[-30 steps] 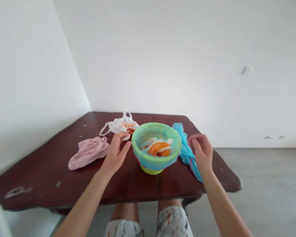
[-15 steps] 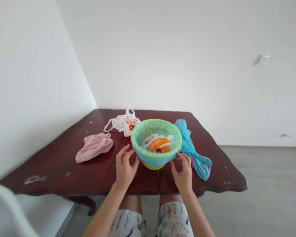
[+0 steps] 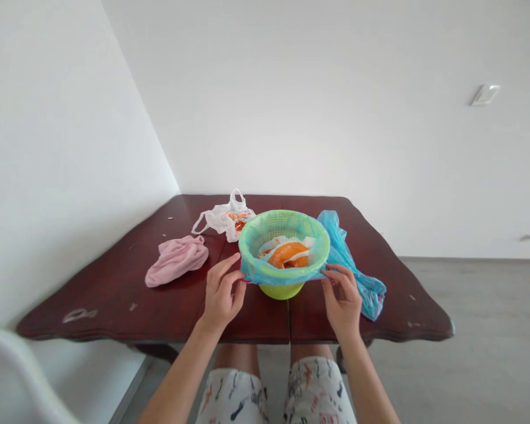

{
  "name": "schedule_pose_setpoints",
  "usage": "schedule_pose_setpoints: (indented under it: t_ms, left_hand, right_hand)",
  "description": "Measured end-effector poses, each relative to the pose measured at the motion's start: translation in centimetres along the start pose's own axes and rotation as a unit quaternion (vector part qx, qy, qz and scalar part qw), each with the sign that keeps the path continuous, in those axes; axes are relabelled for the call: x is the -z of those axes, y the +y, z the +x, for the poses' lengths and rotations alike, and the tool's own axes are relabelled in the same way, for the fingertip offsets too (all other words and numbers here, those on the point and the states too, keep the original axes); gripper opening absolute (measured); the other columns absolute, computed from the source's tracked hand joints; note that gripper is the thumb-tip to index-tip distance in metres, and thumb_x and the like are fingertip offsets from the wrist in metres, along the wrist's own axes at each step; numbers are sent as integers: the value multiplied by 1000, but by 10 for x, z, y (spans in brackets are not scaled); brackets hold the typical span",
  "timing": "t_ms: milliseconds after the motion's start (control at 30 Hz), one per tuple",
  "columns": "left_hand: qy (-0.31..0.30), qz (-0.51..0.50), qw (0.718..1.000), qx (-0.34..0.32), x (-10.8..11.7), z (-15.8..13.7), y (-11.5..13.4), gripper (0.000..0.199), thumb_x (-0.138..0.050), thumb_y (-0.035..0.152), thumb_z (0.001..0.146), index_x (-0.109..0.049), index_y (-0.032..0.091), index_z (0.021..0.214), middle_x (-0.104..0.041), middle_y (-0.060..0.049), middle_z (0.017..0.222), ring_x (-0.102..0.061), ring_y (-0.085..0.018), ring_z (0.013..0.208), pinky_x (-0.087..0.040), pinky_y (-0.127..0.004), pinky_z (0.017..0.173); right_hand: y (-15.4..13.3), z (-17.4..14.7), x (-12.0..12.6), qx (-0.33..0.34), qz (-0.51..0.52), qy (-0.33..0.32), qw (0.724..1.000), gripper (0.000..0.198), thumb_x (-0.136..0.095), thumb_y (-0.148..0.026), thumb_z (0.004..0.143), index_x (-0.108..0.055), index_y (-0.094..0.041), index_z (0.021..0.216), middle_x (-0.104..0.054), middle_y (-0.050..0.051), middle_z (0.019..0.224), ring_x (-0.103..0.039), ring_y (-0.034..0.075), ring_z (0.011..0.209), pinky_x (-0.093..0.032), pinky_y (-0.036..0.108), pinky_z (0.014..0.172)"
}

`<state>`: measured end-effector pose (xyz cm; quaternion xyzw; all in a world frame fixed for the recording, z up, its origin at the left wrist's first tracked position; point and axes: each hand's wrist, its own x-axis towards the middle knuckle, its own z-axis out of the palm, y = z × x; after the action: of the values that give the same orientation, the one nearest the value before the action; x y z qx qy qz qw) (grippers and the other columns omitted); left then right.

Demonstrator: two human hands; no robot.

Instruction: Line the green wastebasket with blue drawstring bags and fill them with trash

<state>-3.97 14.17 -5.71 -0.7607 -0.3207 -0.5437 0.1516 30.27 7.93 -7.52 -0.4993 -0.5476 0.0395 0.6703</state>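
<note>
A green plastic basket (image 3: 282, 291) stands near the front edge of the table, lined with a thin blue plastic bag (image 3: 287, 277) that folds over its rim. Inside lies a crumpled orange and white plastic bag (image 3: 288, 254). My left hand (image 3: 223, 290) pinches the blue bag's edge at the rim's left front. On the right front, my right hand (image 3: 342, 297) pinches the same edge between thumb and fingers. The bag's edge stretches between both hands across the basket's front.
A pink cloth (image 3: 176, 261) lies to the left. Behind the basket is a white plastic bag (image 3: 225, 219) with orange print. A bunched roll of blue bags (image 3: 357, 271) lies at the right on the dark red wooden table (image 3: 256, 321). A pale chair back (image 3: 22, 365) shows at lower left.
Both hands have moved outward and closed on the blue bag's edge, pulling it out from the rim. The whole view has shifted slightly.
</note>
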Motion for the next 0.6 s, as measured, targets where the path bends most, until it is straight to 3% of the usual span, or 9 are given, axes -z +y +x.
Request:
schedule_pose_setpoints:
  t_ms: [100, 267, 433, 600]
  left_hand:
    - [-38, -59, 997, -21, 7, 15, 1, 28, -70, 9, 111, -67, 29, 131, -81, -14, 160, -77, -36, 149, -64, -62, 120]
    - [-45, -108, 993, -19, 11, 39, 3, 24, -65, 12, 115, -62, 30, 131, -91, -10, 140, -81, -34, 145, -64, -61, 119]
    - [-43, -134, 990, 13, 0, 56, -3, 19, -65, 19, 120, -64, 29, 135, -92, -9, 123, -88, -30, 119, -65, -61, 121]
    - [-48, -189, 977, 81, -12, 54, -10, 8, -56, 31, 128, -55, 28, 135, -91, -12, 125, -92, -28, 119, -65, -62, 127]
  right_hand:
    - [-6, 19, 12, 22, 3, -30, 999, 13, -77, -32, 113, -89, -30, 117, -83, 14, 139, -82, 35, 121, -72, 54, 92]
    - [-18, 50, 31, 56, 5, -90, 994, 11, -77, -32, 114, -87, -33, 117, -87, 9, 117, -84, 33, 111, -72, 54, 100]
    - [-28, 71, 36, 91, 5, -132, 987, 15, -73, -31, 117, -88, -32, 114, -86, 7, 108, -83, 30, 101, -71, 49, 93]
    - [-30, 70, 45, 104, 43, -194, 974, 16, -77, -29, 115, -92, -35, 115, -85, 7, 117, -84, 29, 108, -73, 48, 97]
